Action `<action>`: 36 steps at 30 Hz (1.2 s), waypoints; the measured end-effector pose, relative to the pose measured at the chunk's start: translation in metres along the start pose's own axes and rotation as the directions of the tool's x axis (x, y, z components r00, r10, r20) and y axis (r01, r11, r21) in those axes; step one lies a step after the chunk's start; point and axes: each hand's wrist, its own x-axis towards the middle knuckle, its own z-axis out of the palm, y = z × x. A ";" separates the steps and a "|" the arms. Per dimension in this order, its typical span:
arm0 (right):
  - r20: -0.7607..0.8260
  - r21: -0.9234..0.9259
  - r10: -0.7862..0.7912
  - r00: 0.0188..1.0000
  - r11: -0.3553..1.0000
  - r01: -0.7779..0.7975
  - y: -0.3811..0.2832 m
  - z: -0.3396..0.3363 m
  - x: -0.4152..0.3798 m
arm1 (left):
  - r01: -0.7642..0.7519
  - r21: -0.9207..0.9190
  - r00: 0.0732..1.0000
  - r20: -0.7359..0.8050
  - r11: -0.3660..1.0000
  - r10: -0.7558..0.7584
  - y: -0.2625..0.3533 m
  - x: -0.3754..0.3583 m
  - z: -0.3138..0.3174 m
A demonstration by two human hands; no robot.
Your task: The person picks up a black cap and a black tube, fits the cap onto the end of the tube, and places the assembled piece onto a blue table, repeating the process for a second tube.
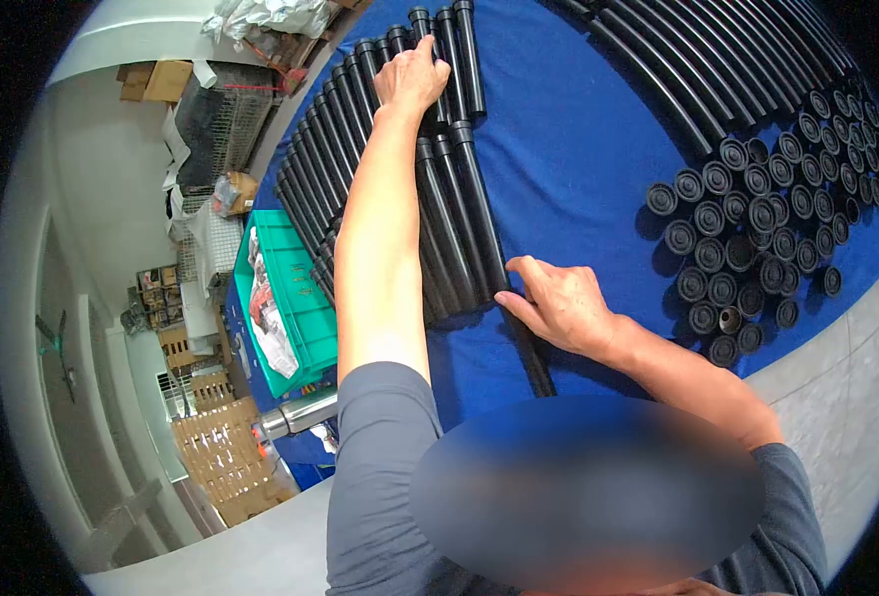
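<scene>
My left hand (415, 77) reaches to the far rows of black tubes; its index finger is stretched onto the capped end of one tube (422, 20), the other fingers partly curled. Beside the longest black tube (481, 204), my right hand (562, 308) has thumb and index finger apart, their tips at the tube's right edge. Several shorter tubes (439, 223) lie side by side to its left. My left forearm covers part of the tube rows. All the tubes rest on a blue cloth (569, 149).
Many round black caps (708, 219) are grouped at the right, some stacked. Long black tubes (658, 84) lie behind them. A green crate (305, 293) with crumpled plastic and a metal cylinder (305, 412) are at the left. Cartons (168, 81) stand beyond the table.
</scene>
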 end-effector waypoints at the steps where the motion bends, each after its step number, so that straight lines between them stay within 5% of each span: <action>1: 0.002 0.004 0.006 1.000 1.000 -0.006 0.000 0.000 0.000 | -0.011 0.004 1.000 -0.002 1.000 0.011 0.000 0.000 0.001; 25: -0.019 -0.057 -0.013 1.000 0.998 0.012 0.006 0.007 -0.002 | 0.045 0.059 0.996 0.070 0.997 -0.049 -0.002 -0.006 -0.020; 31: 0.026 -0.051 -0.003 1.000 0.999 0.004 0.006 0.006 -0.002 | -0.072 -0.010 0.972 -0.224 0.997 0.068 0.011 -0.043 -0.039; 36: 0.037 -0.081 0.022 0.999 0.997 -0.019 0.004 0.007 -0.001 | -0.189 -0.153 0.945 -0.297 0.970 0.137 0.042 -0.112 -0.068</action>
